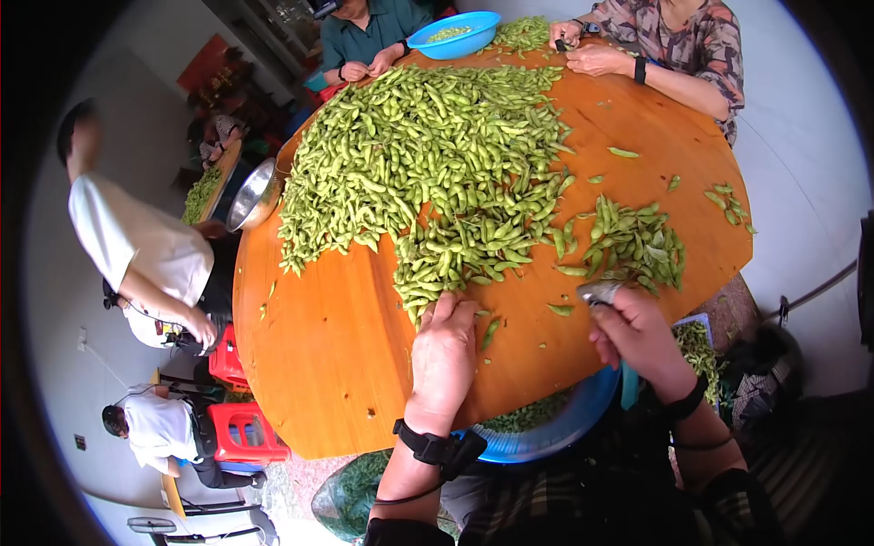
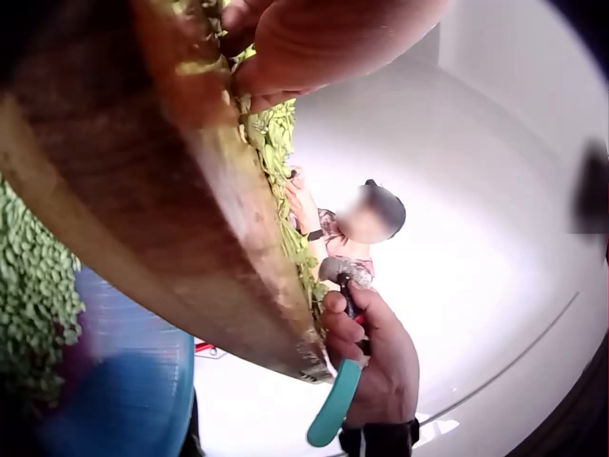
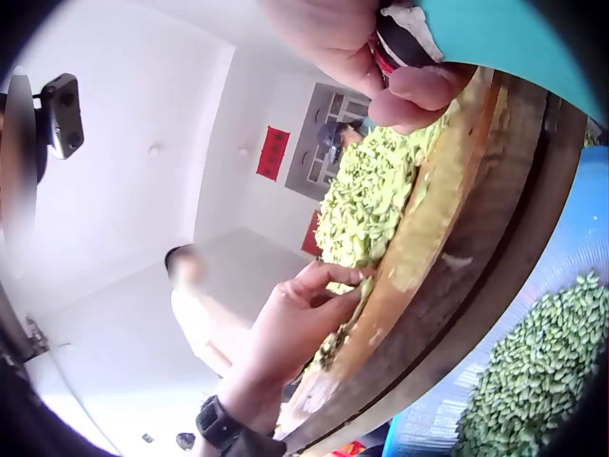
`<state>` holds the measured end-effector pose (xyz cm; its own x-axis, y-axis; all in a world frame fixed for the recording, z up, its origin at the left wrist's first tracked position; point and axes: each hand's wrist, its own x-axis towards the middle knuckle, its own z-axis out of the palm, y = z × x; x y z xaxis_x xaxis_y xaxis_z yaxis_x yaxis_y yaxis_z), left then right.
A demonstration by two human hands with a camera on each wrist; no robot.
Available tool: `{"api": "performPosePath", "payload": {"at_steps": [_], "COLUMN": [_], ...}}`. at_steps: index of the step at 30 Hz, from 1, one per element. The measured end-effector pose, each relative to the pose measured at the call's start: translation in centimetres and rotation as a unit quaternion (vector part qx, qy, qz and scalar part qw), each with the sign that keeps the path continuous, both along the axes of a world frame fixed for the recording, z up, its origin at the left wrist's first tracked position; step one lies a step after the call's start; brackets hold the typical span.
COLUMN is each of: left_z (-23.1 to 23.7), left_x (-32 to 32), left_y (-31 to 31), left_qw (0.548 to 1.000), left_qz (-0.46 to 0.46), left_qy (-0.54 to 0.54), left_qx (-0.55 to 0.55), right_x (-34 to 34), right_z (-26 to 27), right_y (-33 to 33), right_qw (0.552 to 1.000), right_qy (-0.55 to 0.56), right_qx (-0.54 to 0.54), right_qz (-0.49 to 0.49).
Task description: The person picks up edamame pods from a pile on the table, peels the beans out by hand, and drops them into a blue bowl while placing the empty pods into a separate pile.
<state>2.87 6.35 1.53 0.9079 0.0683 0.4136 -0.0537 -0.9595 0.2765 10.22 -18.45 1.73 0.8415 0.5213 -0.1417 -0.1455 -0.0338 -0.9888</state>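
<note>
A big pile of green soybean pods [image 1: 428, 146] covers the middle of the round wooden table [image 1: 309, 364]. My left hand [image 1: 443, 355] is at its near edge, and in the right wrist view thumb and forefinger pinch a soybean pod [image 3: 360, 303]. My right hand [image 1: 637, 337] is raised near the table's right edge, its fingers curled round a tool with a teal handle [image 2: 335, 405]. A grey wrapping [image 1: 599, 291] shows at its fingertips; the tool's working end is hidden. Just beyond lies a smaller heap of pods [image 1: 637, 241].
Below the table edge, a blue tub [image 1: 523, 444] holds shelled green beans [image 3: 542, 371]. Two people sit across the table, near a blue basin [image 1: 455, 41]. A metal bowl [image 1: 253, 196] is at the left rim. Red stools [image 1: 246, 432] and other people are farther left.
</note>
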Motion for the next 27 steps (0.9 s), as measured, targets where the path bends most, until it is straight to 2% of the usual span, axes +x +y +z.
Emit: {"api": "performPosePath", "payload": {"at_steps": [1, 3, 4, 5, 7, 8, 9, 11, 13, 15, 19, 22, 27], "left_z": [0.2, 0.6, -0.1, -0.3, -0.3, -0.6, -1.3, -3.0, -2.1, -1.4, -2.1, -2.5, -2.1], "left_x": [-0.1, -0.6, -0.8, -1.0, -1.2, -1.3, -1.3, -1.5, -1.7, -1.8, -1.7, -1.7, -1.9], "left_y": [-0.4, -1.6, -1.8, -2.3, -3.5, -4.0, -4.2, -4.1, -4.5, -4.7, -4.5, -4.8, -4.9], "left_qw": [1.0, 0.978, 0.947, 0.947, 0.825, 0.797, 0.797, 0.851, 0.844, 0.92, 0.928, 0.912, 0.943], "left_qz": [-0.001, 0.017, -0.01, -0.013, -0.023, -0.032, -0.033, -0.035, -0.03, -0.042, -0.054, -0.035, -0.017], "left_qy": [0.0, 0.027, 0.044, 0.047, 0.079, 0.051, 0.054, 0.034, 0.044, 0.033, 0.017, -0.008, -0.029], "left_qx": [0.0, -0.206, -0.317, -0.318, -0.559, -0.6, -0.601, -0.522, -0.534, -0.389, -0.368, -0.409, -0.331], "right_x": [-0.2, -0.7, -0.7, -0.8, -0.9, -1.0, -1.1, -1.4, -1.5, -1.5, -1.6, -1.9, -2.3], "right_z": [0.0, -0.1, 0.2, 0.4, 0.5, 1.2, 1.2, 1.0, 0.6, 0.4, 0.8, 0.8, 0.1], "right_y": [0.6, 1.9, 2.5, 3.1, 4.0, 4.2, 4.3, 4.4, 4.3, 4.1, 4.0, 3.9, 4.2], "right_qw": [1.0, 0.997, 0.996, 0.996, 0.991, 0.989, 0.989, 0.99, 0.991, 0.991, 0.991, 0.989, 0.99], "right_qy": [0.0, 0.019, 0.024, 0.026, 0.065, 0.07, 0.071, 0.047, 0.019, -0.009, -0.028, -0.054, -0.053], "right_qx": [0.0, 0.001, 0.003, 0.003, 0.023, 0.031, 0.03, 0.026, 0.013, -0.001, -0.018, -0.027, -0.04], "right_qz": [-0.001, 0.073, 0.091, 0.087, 0.116, 0.126, 0.123, 0.131, 0.13, 0.131, 0.13, 0.132, 0.127]}}
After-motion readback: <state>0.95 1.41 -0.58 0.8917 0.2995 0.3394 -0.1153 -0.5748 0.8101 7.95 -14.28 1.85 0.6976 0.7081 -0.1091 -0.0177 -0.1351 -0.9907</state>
